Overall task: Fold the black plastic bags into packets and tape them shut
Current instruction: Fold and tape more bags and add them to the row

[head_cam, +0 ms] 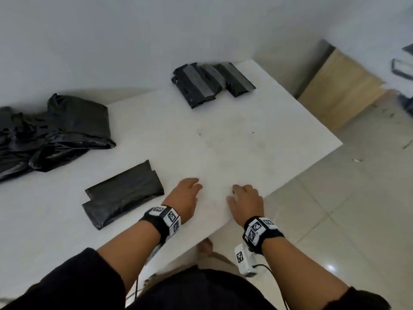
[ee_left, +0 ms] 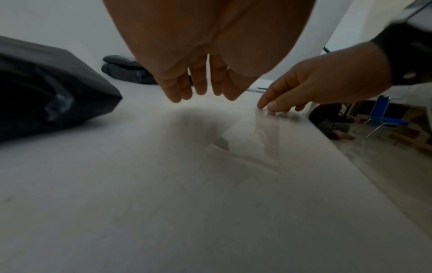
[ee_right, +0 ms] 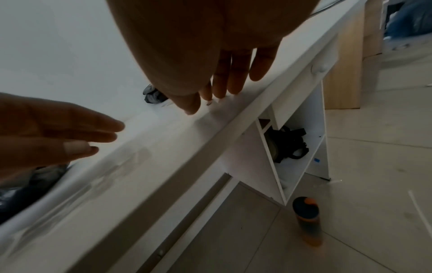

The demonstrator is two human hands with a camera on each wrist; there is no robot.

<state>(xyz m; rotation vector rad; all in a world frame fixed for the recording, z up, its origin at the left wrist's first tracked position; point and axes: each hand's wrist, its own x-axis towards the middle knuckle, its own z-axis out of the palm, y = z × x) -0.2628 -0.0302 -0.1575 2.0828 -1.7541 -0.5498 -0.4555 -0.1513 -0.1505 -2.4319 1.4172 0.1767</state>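
the folded bag (head_cam: 124, 194) lies flat on the white table (head_cam: 245, 142), just left of the left hand (head_cam: 184, 198), untaped. both hands hover with fingers loosely extended, empty; the right hand (head_cam: 247, 201) perhaps picks at clear tape near the table edge. thin, slippery film springs open; best pinned at its folded edges.

White table (head_cam: 257, 139); orange-black bottle (ee_right: 308, 219) on tiled floor (ee_right: 374, 212); blue chair (ee_left: 385, 118)

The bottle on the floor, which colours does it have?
The bottle is orange and black, seen best in the right wrist view.
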